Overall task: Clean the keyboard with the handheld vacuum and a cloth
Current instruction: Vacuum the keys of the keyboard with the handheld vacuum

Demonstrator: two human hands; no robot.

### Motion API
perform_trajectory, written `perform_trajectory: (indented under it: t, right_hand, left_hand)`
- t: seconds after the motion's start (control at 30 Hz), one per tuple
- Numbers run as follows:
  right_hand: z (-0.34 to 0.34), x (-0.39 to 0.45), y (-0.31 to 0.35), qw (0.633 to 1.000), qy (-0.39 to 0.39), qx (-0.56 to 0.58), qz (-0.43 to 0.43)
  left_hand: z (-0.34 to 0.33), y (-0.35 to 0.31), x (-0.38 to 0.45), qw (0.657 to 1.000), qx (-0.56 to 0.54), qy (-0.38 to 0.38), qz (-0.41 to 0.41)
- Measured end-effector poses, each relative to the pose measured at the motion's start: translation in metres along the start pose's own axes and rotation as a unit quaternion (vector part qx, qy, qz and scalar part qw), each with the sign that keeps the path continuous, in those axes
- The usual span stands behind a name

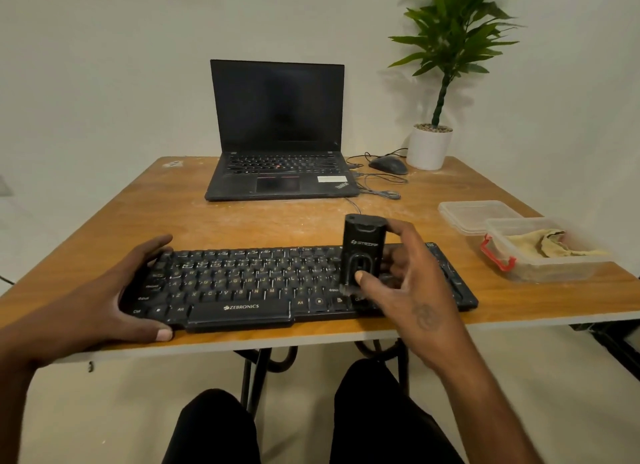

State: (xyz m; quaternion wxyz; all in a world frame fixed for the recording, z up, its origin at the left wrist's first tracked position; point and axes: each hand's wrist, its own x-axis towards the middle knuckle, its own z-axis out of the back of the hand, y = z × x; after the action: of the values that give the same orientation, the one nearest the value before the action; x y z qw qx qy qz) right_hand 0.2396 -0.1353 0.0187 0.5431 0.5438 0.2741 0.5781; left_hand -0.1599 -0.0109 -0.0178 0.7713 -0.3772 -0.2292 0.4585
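Note:
A black keyboard [249, 283] lies along the front edge of the wooden table [104, 228]. My left hand [114, 290] grips its left end, fingers over the top edge and thumb at the front. My right hand [405, 283] holds a small black handheld vacuum [363, 248] upright over the right part of the keys, thumb pressed on its front. The vacuum's lower end is blurred against the keys. A yellowish cloth [543, 243] sits in a clear plastic container [554, 269] at the right.
An open black laptop [277, 131] stands at the back centre, with a wired mouse [388, 164] and loose cable to its right. A potted plant [429, 144] stands at the back right. A clear lid [474, 214] lies behind the container. My knees are below the table edge.

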Motion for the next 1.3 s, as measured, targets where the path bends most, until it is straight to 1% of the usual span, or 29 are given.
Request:
perform_trajectory:
  t: [0.1,0.3,0.37,0.47,0.53,0.6,0.7,0.77,0.9,0.97,1.1,1.2,1.3]
  right_hand:
    - [0.002,0.001,0.000,1.000,0.002,0.016,0.009]
    - [-0.040,0.008,0.008,0.995,0.081,0.047,0.037]
    - [-0.051,0.013,0.011,0.992,0.108,0.050,0.033]
    - [-0.047,0.021,0.014,0.988,0.138,0.065,0.020]
    - [-0.032,0.025,0.015,0.987,0.139,0.078,0.004]
    - [-0.014,0.030,0.015,0.989,0.139,0.054,-0.002]
    - [-0.003,0.040,0.016,0.987,0.159,-0.004,0.014]
    - [-0.010,0.044,0.021,0.983,0.182,-0.007,0.018]
    - [-0.046,0.040,0.028,0.975,0.217,-0.028,0.042]
    - [-0.056,0.033,0.025,0.976,0.209,-0.019,0.053]
    - [-0.040,0.026,0.018,0.987,0.148,0.061,0.011]
    - [-0.030,0.024,0.017,0.991,0.116,0.067,0.006]
    - [-0.040,0.022,0.023,0.991,0.118,0.067,0.009]
  left_hand:
    - [-0.001,-0.003,0.000,1.000,0.000,0.000,0.002]
    - [-0.001,-0.006,-0.002,1.000,0.009,-0.004,0.006]
    - [-0.001,-0.007,-0.004,1.000,0.013,-0.001,0.007]
    - [-0.002,-0.011,-0.007,1.000,0.013,0.008,0.012]
    - [-0.003,-0.014,-0.009,1.000,0.008,0.011,0.015]
    - [-0.005,-0.018,-0.010,1.000,0.006,0.009,0.017]
    - [-0.006,-0.021,-0.010,1.000,0.006,0.005,0.020]
    - [-0.005,-0.021,-0.011,1.000,0.007,0.004,0.021]
    - [-0.005,-0.022,-0.011,1.000,0.008,0.009,0.023]
    - [-0.006,-0.022,-0.012,1.000,0.011,0.011,0.027]
    - [-0.007,-0.023,-0.013,0.999,0.005,0.011,0.032]
    - [-0.006,-0.023,-0.013,0.999,0.002,0.010,0.031]
    - [-0.006,-0.023,-0.012,0.999,0.004,0.012,0.032]
